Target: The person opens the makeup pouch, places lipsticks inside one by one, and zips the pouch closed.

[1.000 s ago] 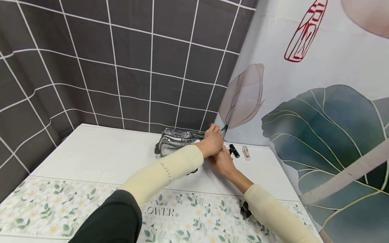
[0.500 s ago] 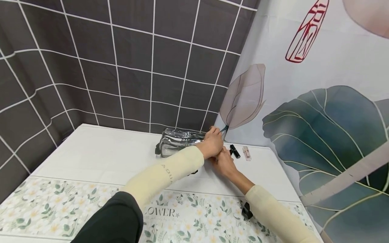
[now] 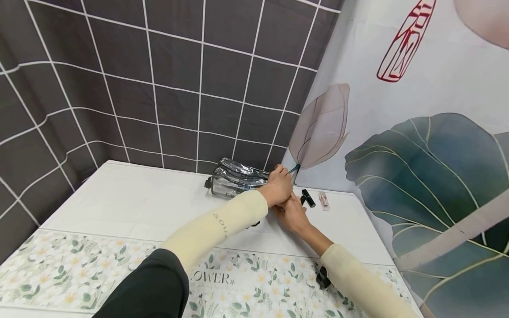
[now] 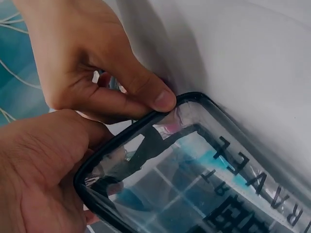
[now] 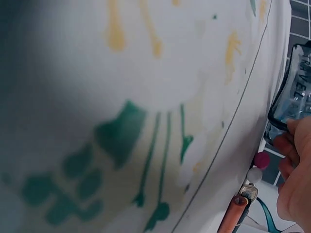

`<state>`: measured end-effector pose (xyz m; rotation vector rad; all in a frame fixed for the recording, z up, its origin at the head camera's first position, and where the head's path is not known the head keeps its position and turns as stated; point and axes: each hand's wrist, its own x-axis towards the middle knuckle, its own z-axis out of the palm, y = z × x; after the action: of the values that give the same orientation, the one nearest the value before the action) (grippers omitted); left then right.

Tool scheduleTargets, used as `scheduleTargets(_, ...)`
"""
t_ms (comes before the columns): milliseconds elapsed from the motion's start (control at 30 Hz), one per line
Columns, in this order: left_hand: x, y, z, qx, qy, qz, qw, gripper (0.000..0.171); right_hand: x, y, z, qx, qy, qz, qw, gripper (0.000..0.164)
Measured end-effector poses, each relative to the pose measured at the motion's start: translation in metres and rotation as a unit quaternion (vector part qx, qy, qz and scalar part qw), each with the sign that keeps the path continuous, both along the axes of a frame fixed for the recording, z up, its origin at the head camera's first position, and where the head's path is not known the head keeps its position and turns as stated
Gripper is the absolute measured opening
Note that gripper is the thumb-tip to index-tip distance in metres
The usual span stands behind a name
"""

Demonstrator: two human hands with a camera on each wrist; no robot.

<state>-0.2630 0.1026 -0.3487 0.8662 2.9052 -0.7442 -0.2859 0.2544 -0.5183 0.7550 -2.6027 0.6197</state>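
Observation:
A clear toiletry bag (image 3: 239,179) with black piping and dark lettering lies at the back of the table. My left hand (image 3: 279,183) holds its right end. In the left wrist view that hand (image 4: 41,165) is at the lower left, some of its fingers hidden behind the bag's end. My right hand (image 3: 293,213) is just in front of the left; in the left wrist view it (image 4: 104,73) pinches the black-edged rim (image 4: 194,94) between thumb and fingers. In the right wrist view, the right hand (image 5: 296,167) shows at the right edge, fingers at the bag's corner.
Right of the hands lie a black lipstick tube (image 3: 308,198) and a pale pink, clear tube (image 3: 323,201). A dark grid-patterned backdrop (image 3: 175,106) stands behind the table (image 3: 131,194), a leaf-printed curtain (image 3: 417,176) to the right. A floral strip (image 3: 71,274) runs along the front.
The bag's left end has tilted and shifted slightly back and right. Both hands stay at its right end, almost unmoved.

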Motion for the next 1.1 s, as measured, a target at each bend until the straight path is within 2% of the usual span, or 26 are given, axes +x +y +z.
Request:
scheduleTargets(100, -0.003, -0.002, 0.002, 0.006, -0.006, 0.010, 0.9999, 0.050, -0.007, 0.003, -0.002, 0.012, 0.018, 0.012, 1.000, 0.020)
scheduleTargets(167, -0.004, -0.003, 0.003, 0.011, -0.015, 0.015, 0.9997, 0.052, -0.011, 0.006, -0.005, 0.025, 0.014, 0.013, 1.000, 0.024)
scheduleTargets(200, -0.004, -0.004, 0.003, 0.013, -0.017, 0.016, 0.9996, 0.053, -0.017, 0.007, -0.012, 0.025, 0.008, 0.009, 1.000, 0.024)
scheduleTargets(400, 0.000, -0.009, 0.006, 0.013, -0.016, 0.018, 0.9996, 0.046, -0.011, 0.000, -0.008, 0.018, 0.003, 0.008, 1.000, 0.022)
scheduleTargets(433, 0.000, -0.010, 0.006, 0.020, -0.017, 0.019, 0.9995, 0.044, -0.012, -0.001, -0.008, 0.013, 0.004, 0.009, 1.000, 0.022)
scheduleTargets(467, -0.001, -0.011, 0.006, 0.028, -0.016, 0.020, 0.9993, 0.042, -0.005, -0.004, 0.001, 0.015, 0.012, 0.015, 1.000, 0.022)
scheduleTargets(567, -0.004, -0.015, 0.004, 0.062, -0.022, 0.028, 0.9974, 0.037, -0.008, -0.003, -0.001, 0.013, 0.037, 0.030, 0.999, 0.022)
scheduleTargets(667, -0.010, -0.020, 0.001, 0.106, -0.046, 0.037, 0.9926, 0.033, -0.010, -0.001, -0.001, 0.023, 0.058, 0.046, 0.997, 0.021)
scheduleTargets(700, -0.013, -0.022, 0.001, 0.120, -0.053, 0.040, 0.9905, 0.033, -0.020, 0.002, -0.011, 0.018, 0.061, 0.048, 0.997, 0.019)
scheduleTargets(733, -0.015, -0.025, 0.001, 0.134, -0.057, 0.041, 0.9884, 0.034, -0.022, 0.004, -0.011, 0.018, 0.061, 0.049, 0.997, 0.019)
scheduleTargets(800, -0.019, -0.031, 0.001, 0.173, -0.071, 0.042, 0.9814, 0.040, -0.024, 0.005, -0.011, 0.014, 0.066, 0.054, 0.996, 0.020)
scheduleTargets(900, -0.023, -0.043, 0.003, 0.250, -0.083, 0.033, 0.9640, 0.047, -0.022, 0.004, -0.006, 0.005, 0.066, 0.054, 0.996, 0.022)
scheduleTargets(1000, -0.023, -0.059, 0.006, 0.322, -0.099, 0.020, 0.9414, 0.042, -0.002, -0.006, 0.017, -0.002, 0.060, 0.053, 0.997, 0.021)
scheduleTargets(1100, -0.022, -0.076, 0.009, 0.362, -0.111, 0.006, 0.9255, 0.028, 0.020, -0.017, 0.044, -0.006, 0.054, 0.048, 0.997, 0.016)
